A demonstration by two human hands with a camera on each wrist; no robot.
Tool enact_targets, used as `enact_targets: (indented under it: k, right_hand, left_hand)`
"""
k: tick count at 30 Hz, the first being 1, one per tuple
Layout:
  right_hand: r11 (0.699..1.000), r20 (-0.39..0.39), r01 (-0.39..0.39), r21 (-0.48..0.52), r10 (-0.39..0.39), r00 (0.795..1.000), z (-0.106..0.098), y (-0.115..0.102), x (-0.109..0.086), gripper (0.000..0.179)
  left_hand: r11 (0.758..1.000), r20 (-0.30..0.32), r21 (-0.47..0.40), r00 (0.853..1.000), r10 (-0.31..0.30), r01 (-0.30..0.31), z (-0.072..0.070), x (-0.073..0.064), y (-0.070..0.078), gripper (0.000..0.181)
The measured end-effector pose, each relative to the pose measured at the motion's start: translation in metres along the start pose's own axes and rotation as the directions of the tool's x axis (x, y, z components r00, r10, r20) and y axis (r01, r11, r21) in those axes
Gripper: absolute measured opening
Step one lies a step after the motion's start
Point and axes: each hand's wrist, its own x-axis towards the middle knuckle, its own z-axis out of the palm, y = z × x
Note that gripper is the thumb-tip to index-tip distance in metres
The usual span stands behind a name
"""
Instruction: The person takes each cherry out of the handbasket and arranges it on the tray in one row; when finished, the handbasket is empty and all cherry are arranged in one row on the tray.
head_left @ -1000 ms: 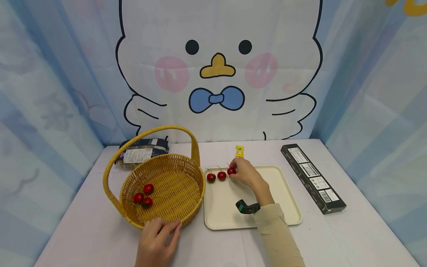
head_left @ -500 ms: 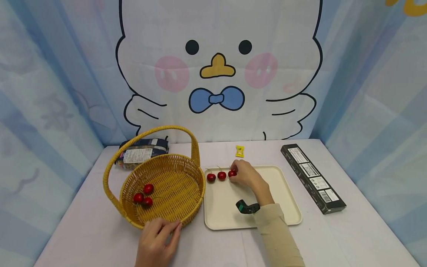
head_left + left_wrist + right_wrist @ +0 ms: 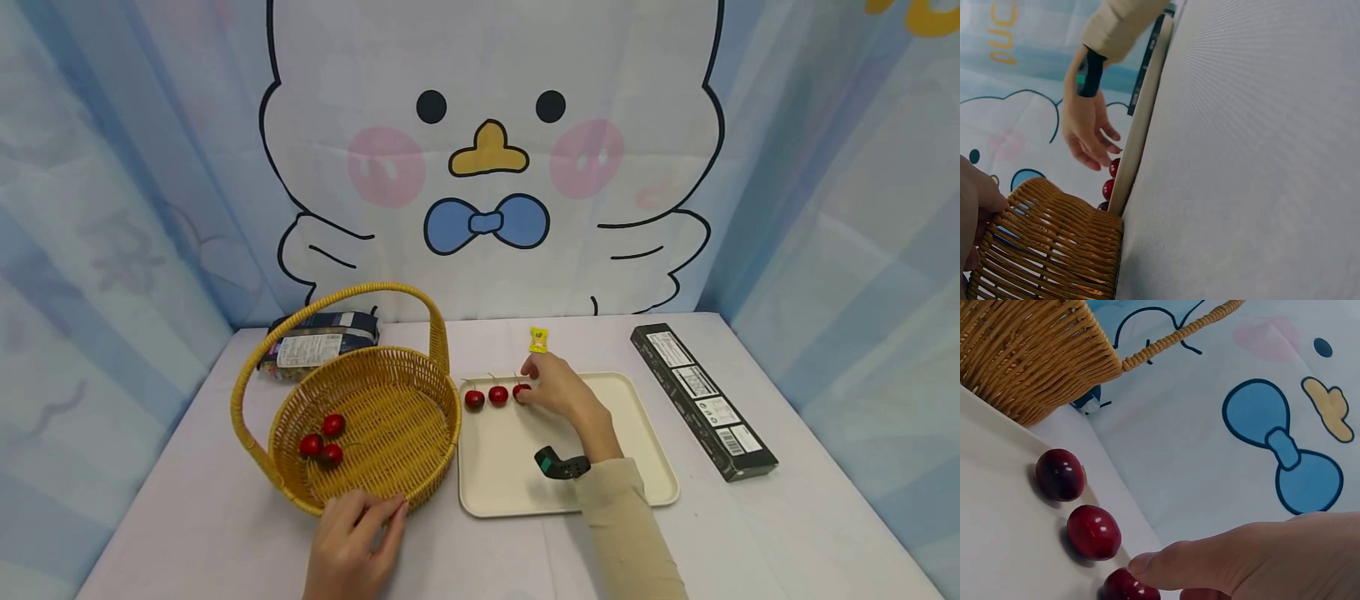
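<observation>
Woven wicker basket [image 3: 375,417], yellow, hoop handle, on the table [image 3: 787,533] at left; three red cherries [image 3: 323,437] lie clustered at its left inner side. Behind it, a dark snack packet [image 3: 318,343] with a white label.
Left hand [image 3: 352,542]: at the basket's near rim, fingers [image 3: 386,510] loosely curled against the weave; the wrist view shows the thumb on the outer wall.
Cream tray [image 3: 637,433], just right of the basket, nearly touching it. Along its far edge, a row of three cherries: first [image 3: 474,399], second [image 3: 498,395], third cherry [image 3: 521,390].
Right hand [image 3: 558,390]: over the tray's far edge, fingers [image 3: 1166,562] bunched together, tips touching the third cherry; whether they actually pinch it cannot be told. Black band [image 3: 561,465] on the wrist, beige sleeve [image 3: 622,533].
Yellow wrapped candy [image 3: 537,338], on the table just beyond the tray.
Long black box [image 3: 701,398] with white labels, lying diagonally at right, well apart from the tray.
</observation>
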Motion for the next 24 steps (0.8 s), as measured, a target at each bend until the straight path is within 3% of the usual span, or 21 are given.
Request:
enact_targets:
  k: [8,16,24]
  right_hand:
    - [0.997,-0.046,0.070,0.023,-0.069,0.997,-0.006,-0.009,-0.007,0.038]
    - [0.986,-0.072,0.152,0.069,-0.147,0.987,-0.014,-0.034,-0.016,0.036]
    - [0.953,-0.079,0.301,0.038,-0.298,0.951,-0.014,-0.073,-0.021,0.030]
  left_hand:
    - [1.000,0.009,0.006,1.000,-0.008,0.008,-0.001,-0.001,0.000,0.045]
    - [0.999,-0.039,-0.005,0.998,0.041,-0.042,0.002,-0.001,-0.003,0.041]
    - [0.998,-0.053,0.011,0.997,0.059,-0.059,0.003,0.000,-0.003,0.043]
